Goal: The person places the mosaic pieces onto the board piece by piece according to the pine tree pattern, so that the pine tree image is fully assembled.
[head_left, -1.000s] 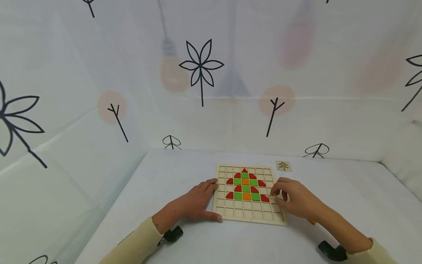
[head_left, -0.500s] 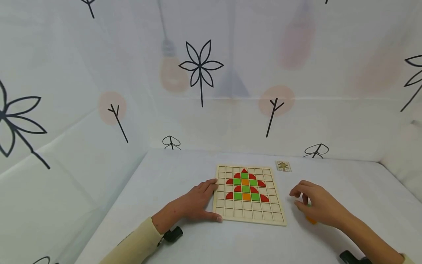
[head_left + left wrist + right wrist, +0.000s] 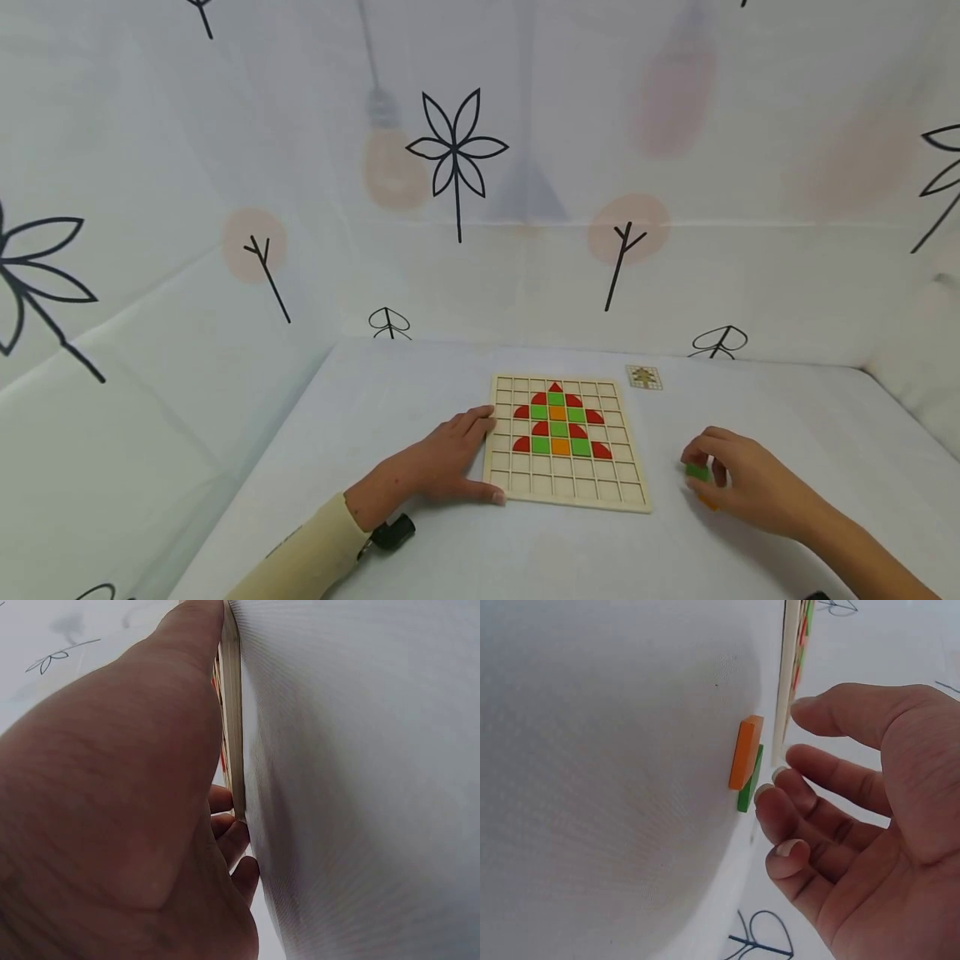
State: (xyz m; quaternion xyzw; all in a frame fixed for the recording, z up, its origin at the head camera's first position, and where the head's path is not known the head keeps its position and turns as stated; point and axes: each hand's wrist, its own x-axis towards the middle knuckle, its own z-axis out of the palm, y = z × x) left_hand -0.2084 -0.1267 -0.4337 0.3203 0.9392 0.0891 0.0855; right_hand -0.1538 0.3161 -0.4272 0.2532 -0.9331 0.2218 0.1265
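Note:
A wooden grid board (image 3: 525, 484) lies on the white table, with red, green and orange tiles (image 3: 558, 429) set in its cells as a tree shape. My left hand (image 3: 446, 462) rests against its left side, fingers at the left edge and thumb by the near left corner. Right of the board, my right hand (image 3: 742, 483) hovers with bent fingers around a green tile (image 3: 697, 472) and an orange tile (image 3: 708, 502). In the right wrist view the orange tile (image 3: 745, 754) and green tile (image 3: 750, 787) lie together, and a gap separates them from the fingertips.
A small square card (image 3: 645, 377) with a printed tree pattern lies beyond the board's far right corner. White cloth walls (image 3: 480, 275) with plant drawings stand behind and beside the table (image 3: 390, 375).
My right hand has moved off the board's right edge, rightward and toward me, to the loose green and orange tiles. My left hand and the board have stayed put.

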